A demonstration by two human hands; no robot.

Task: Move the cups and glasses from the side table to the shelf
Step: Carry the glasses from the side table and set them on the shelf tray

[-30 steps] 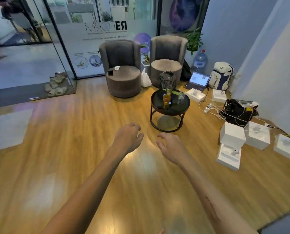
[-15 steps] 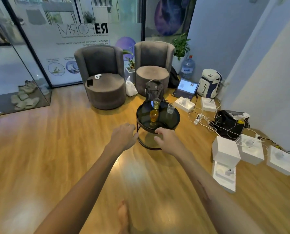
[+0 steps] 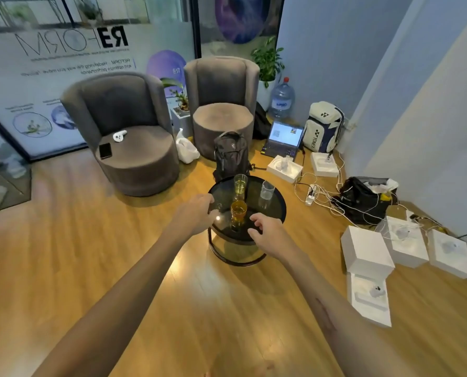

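Both hands now reach over side table (image 3: 277,210), closer than before. Amber-filled glass (image 3: 238,213) between left hand (image 3: 195,213) and right hand (image 3: 270,232); fingers loosely curled, holding nothing. Yellow-green glass (image 3: 240,185) and clear empty cup (image 3: 267,190) behind.

Warm wooden plank floor (image 3: 63,254) runs to a frosted glass wall (image 3: 63,63) printed with mirrored lettering. Two grey tub armchairs, one on the left (image 3: 123,131) and one on the right (image 3: 221,104), stand before it, a potted plant (image 3: 267,61) in the corner. Pale blue walls (image 3: 335,50) close the right side, where white boxes (image 3: 365,248) and tangled cables (image 3: 324,197) lie on the floor.
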